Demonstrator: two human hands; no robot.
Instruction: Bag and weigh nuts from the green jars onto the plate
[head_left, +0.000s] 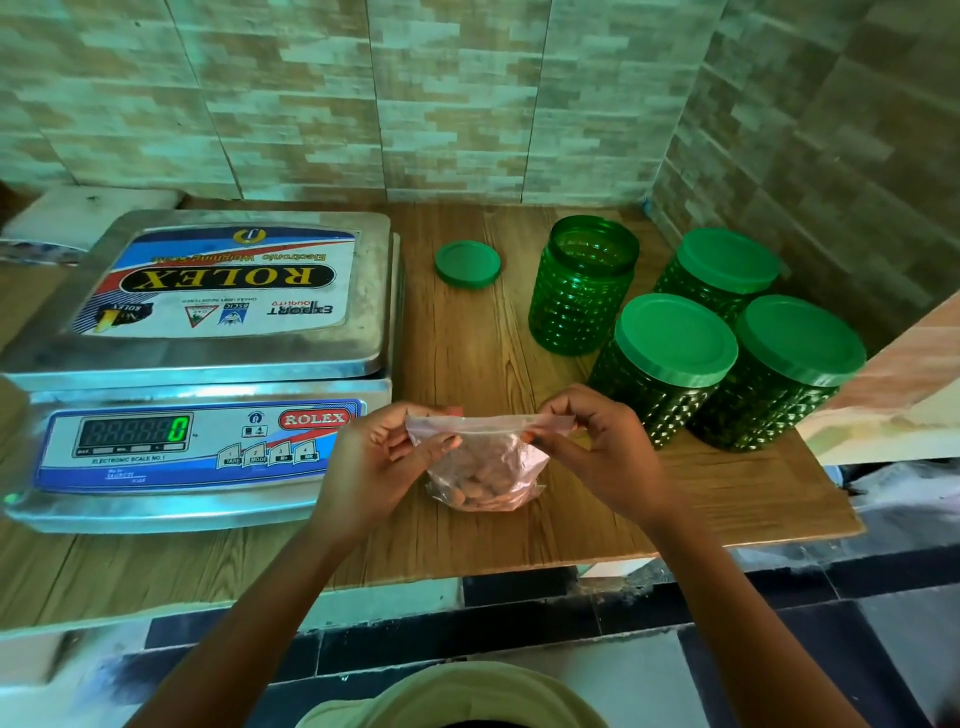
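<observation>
At the far left of the wooden worktop (467, 353) sits an electronic scale (197, 364), a printed label covering most of its steel plate (371, 270), and its display (132, 431) showing a green 0. Just right of the scale's front corner, the left hand (374, 457) pinches the left top corner of a small clear zip bag (483, 457), its fingers (387, 421) clamped on the seal strip. Brown nuts (478, 493) lie heaped in the bottom of the bag, which hangs low over the worktop; I cannot tell whether it touches the wood. The right hand (602, 452) pinches the opposite top corner, its fingers (571, 402) closed on the strip too, so the bag's mouth is stretched flat between both hands. Farther back lies a loose green lid (467, 263), and beside it stands an open green jar (584, 286). Right of that stand three lidded green jars: one at the back (719, 270) and two in front (665, 364) (779, 374), close together.
</observation>
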